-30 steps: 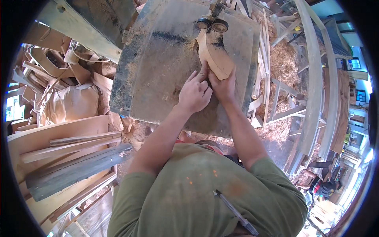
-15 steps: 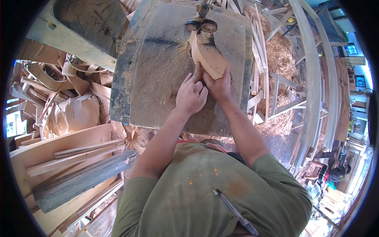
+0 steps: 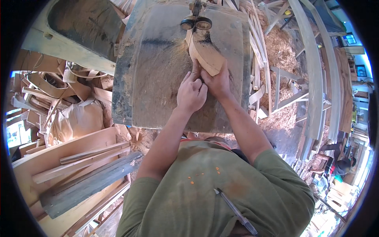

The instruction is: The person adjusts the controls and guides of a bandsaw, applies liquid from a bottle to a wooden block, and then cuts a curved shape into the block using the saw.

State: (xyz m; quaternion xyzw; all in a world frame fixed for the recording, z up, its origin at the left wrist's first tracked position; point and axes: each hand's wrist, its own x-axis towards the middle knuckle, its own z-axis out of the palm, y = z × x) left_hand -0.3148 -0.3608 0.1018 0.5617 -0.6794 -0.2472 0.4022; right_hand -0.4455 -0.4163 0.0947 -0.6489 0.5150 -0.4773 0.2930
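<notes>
A curved, light-coloured wood block (image 3: 208, 55) lies on the dusty saw table (image 3: 156, 89), its far end at the band saw's blade guide with two round black wheels (image 3: 203, 24). My right hand (image 3: 218, 83) grips the block's near right end, the thumb toward its near edge. Beside it, my left hand (image 3: 192, 94) presses an extended index finger against the block's near left edge, the other fingers curled in. The hands touch or nearly touch each other. Sawdust lies around the block, and the blade itself is hard to make out.
The saw's frame (image 3: 75, 43) rises at the far left. Wood offcuts (image 3: 47, 87) and a pale sack (image 3: 79, 120) lie left, above stacked boards (image 3: 87, 185). Long strips (image 3: 256, 51) and wood shavings (image 3: 278, 47) are on the right, near a long beam (image 3: 314, 71). Another person (image 3: 341, 166) is far right.
The block and both hands have moved slightly away from me, toward the guide wheels. The whole view has also shifted a little.
</notes>
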